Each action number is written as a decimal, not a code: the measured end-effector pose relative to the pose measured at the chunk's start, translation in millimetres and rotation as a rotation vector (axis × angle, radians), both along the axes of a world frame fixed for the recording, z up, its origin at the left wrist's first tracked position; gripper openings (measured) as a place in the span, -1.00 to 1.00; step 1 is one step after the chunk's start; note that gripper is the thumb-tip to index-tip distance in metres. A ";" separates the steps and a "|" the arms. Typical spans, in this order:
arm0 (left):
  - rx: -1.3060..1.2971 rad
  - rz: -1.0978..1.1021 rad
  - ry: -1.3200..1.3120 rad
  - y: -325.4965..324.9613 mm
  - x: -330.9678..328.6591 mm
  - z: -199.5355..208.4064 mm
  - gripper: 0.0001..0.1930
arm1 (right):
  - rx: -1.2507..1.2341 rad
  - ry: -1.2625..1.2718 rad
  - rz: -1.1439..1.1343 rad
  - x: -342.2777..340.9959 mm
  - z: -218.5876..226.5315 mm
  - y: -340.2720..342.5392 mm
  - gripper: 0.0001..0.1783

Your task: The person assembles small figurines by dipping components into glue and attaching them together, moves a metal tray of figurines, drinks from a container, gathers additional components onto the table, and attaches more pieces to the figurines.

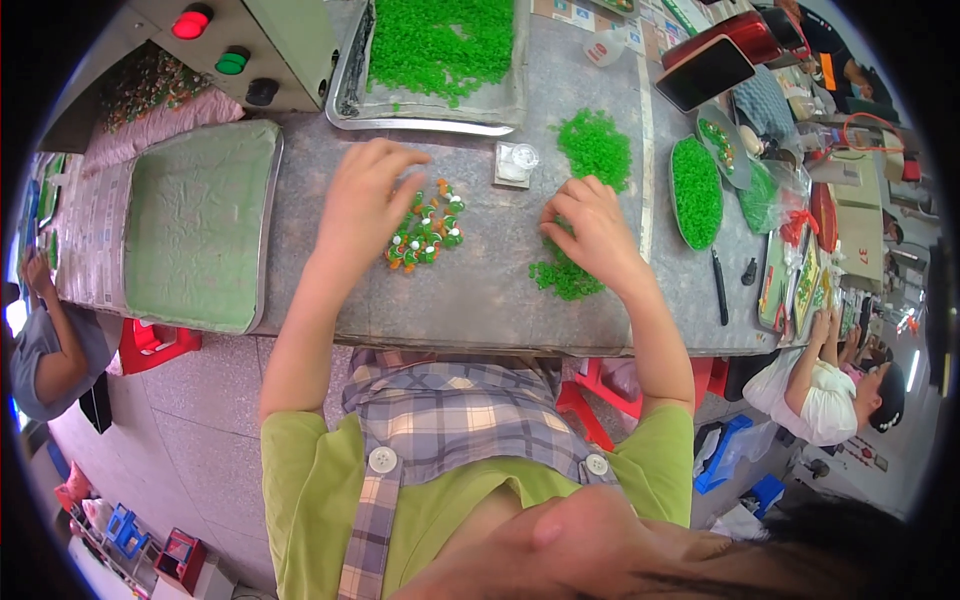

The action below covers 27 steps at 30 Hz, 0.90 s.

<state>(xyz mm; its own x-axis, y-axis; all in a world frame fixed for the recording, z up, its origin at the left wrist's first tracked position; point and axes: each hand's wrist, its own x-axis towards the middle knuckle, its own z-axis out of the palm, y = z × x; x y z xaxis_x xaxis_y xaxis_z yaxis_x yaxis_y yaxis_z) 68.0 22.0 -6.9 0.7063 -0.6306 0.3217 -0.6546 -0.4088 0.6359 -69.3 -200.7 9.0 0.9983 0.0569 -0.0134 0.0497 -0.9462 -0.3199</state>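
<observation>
My left hand (pixel 368 195) is over the table beside a small pile of green, white and orange pieces (pixel 428 235). Its thumb and fingers are apart, and I see nothing between them. On the right, my right hand (pixel 595 232) hovers at a heap of tiny green pieces (pixel 568 278), fingers curled and thumb close to the index finger. Whatever is at those fingertips is too small to make out. Another loose heap of green bits (pixel 595 148) lies just beyond this hand. Between the hands, farther back, a small clear round dish (pixel 521 157) rests on a pale square block (pixel 511 178).
A metal tray (pixel 425 124) of green bits stands at the back. To the left are a green-lined tray (pixel 200 225) and a control box (pixel 235 30). Rightward lie an oval dish (pixel 697 195) of green bits, a black pen-like tool (pixel 720 288) and a phone (pixel 706 73). Other people sit at both sides.
</observation>
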 end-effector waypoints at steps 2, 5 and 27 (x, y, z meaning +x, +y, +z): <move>0.046 -0.109 0.026 -9.2 -0.4 -2.6 -0.82 | 0.207 -0.107 -0.061 0.6 6.5 0.2 -0.88; 0.214 -0.136 0.005 -17.3 -2.0 -6.9 -0.80 | 0.550 0.003 -0.313 -6.6 16.1 7.8 -0.88; -0.185 -0.285 0.730 -27.3 -56.9 9.9 -0.86 | 1.386 -0.047 -0.435 -24.3 7.6 48.6 -0.81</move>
